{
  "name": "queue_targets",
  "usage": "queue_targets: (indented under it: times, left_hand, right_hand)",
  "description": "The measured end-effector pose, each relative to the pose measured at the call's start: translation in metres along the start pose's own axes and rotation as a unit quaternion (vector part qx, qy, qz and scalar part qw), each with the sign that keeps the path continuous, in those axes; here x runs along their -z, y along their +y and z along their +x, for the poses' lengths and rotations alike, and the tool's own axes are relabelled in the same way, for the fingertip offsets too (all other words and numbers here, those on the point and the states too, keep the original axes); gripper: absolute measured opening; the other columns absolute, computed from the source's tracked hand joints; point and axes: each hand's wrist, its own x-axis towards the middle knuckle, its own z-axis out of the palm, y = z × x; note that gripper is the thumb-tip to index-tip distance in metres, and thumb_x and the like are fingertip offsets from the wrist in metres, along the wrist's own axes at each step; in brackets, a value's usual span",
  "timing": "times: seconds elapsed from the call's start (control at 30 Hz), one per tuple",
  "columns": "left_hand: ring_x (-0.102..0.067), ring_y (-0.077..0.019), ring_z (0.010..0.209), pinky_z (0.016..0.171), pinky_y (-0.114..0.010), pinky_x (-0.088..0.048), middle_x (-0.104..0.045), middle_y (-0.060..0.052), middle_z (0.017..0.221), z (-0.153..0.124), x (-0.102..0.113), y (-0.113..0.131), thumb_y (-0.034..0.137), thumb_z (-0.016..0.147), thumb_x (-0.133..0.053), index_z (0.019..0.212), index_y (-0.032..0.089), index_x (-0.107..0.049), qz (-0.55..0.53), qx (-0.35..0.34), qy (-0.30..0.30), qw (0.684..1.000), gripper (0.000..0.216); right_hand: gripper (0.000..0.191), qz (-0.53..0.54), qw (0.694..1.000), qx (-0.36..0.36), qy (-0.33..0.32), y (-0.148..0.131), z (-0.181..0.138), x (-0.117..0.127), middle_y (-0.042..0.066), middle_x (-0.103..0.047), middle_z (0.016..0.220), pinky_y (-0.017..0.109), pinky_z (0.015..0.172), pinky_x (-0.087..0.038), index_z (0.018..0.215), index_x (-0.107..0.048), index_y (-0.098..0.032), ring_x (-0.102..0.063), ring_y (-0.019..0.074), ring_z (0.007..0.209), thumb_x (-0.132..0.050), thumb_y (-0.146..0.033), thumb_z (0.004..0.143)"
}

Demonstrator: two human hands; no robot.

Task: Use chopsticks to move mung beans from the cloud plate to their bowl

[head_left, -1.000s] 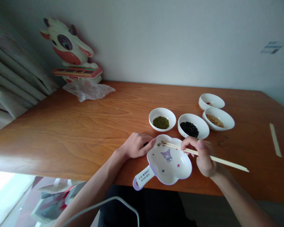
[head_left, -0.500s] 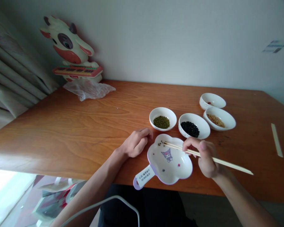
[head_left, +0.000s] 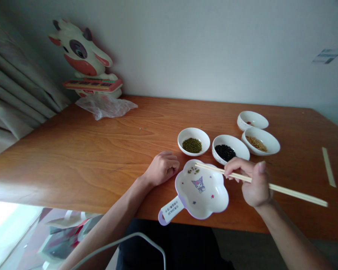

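My right hand (head_left: 252,180) grips a pair of wooden chopsticks (head_left: 287,191), their tips close together over the upper left part of a flower-shaped dish (head_left: 202,208). This white dish has a purple rim, a printed cartoon figure and a labelled handle at its lower left. A few green mung beans (head_left: 193,170) lie in it below the tips. To the left of the dish, my left hand (head_left: 163,168) rests on the table, curled into a loose fist with nothing visible in it. Behind stand a bowl of mung beans (head_left: 192,145) and a bowl of black beans (head_left: 225,152).
At the right are a bowl of tan grains (head_left: 257,143) and a bowl with a few reddish bits (head_left: 253,120). A pale strip (head_left: 328,167) lies farther right on the table (head_left: 115,150). A cow-shaped toy keyboard (head_left: 92,84) and a clear plastic bag (head_left: 107,107) sit back left.
My right hand has shifted right, and the chopstick tips have risen off the beans. The chopsticks' rear ends swung right and now lie together. My left hand moved slightly left, its fingers curling in more.
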Motion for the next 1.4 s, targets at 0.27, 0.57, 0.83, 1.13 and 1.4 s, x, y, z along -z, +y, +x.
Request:
queue_targets:
  times: [0.27, 0.57, 0.83, 1.13, 1.4]
  left_hand:
    - [-0.050, -0.0155, 0.066, 0.063, -0.030, -0.035, -0.058, -0.001, 0.068, -0.002, -0.003, 0.001, 0.000, 0.081, -0.046, 0.061, 0.019, -0.049, 0.019, -0.015, -0.047, 0.999, 0.027]
    - [-0.053, -0.0164, 0.068, 0.065, -0.030, -0.037, -0.058, -0.002, 0.068, 0.001, -0.003, 0.003, 0.002, 0.082, -0.046, 0.061, 0.020, -0.046, 0.027, -0.015, -0.068, 0.997, 0.028]
    - [-0.055, -0.0165, 0.068, 0.065, -0.030, -0.038, -0.059, -0.003, 0.069, 0.001, -0.002, 0.004, 0.001, 0.082, -0.046, 0.061, 0.020, -0.046, 0.031, -0.015, -0.072, 0.997, 0.028]
    - [-0.054, -0.0169, 0.068, 0.066, -0.030, -0.037, -0.059, -0.002, 0.069, 0.001, -0.003, 0.002, 0.000, 0.082, -0.046, 0.062, 0.020, -0.045, 0.030, -0.019, -0.067, 0.997, 0.028]
    - [-0.054, -0.0164, 0.068, 0.065, -0.029, -0.038, -0.059, -0.002, 0.069, 0.001, -0.002, 0.003, 0.001, 0.084, -0.047, 0.062, 0.019, -0.046, 0.032, -0.018, -0.069, 0.997, 0.029]
  right_hand:
    - [0.074, 0.038, 0.994, 0.001, 0.106, -0.011, 0.035, 0.001, 0.007, -0.064, 0.070, 0.037, 0.055, -0.035, 0.080, -0.073, -0.025, -0.053, 0.0226, 0.062, -0.029, -0.081, 0.100]
    - [0.076, -0.029, 0.995, -0.037, -0.083, 0.006, -0.024, 0.011, 0.006, -0.065, 0.077, 0.037, 0.060, -0.042, 0.084, -0.069, -0.023, -0.058, 0.0230, 0.067, -0.015, -0.074, 0.105]
    - [0.068, -0.047, 0.994, -0.037, -0.088, 0.005, -0.020, -0.001, 0.004, -0.063, 0.074, 0.036, 0.060, -0.041, 0.084, -0.066, -0.023, -0.056, 0.0203, 0.064, -0.018, -0.065, 0.109]
    - [0.072, -0.026, 0.997, -0.041, -0.065, 0.013, -0.023, -0.002, 0.004, -0.063, 0.071, 0.037, 0.059, -0.039, 0.081, -0.068, -0.024, -0.055, 0.0204, 0.062, -0.015, -0.063, 0.110]
    - [0.080, 0.026, 0.998, -0.002, 0.057, -0.007, 0.015, -0.006, 0.009, -0.065, 0.071, 0.039, 0.055, -0.036, 0.075, -0.074, -0.024, -0.053, 0.0240, 0.062, -0.021, -0.076, 0.103]
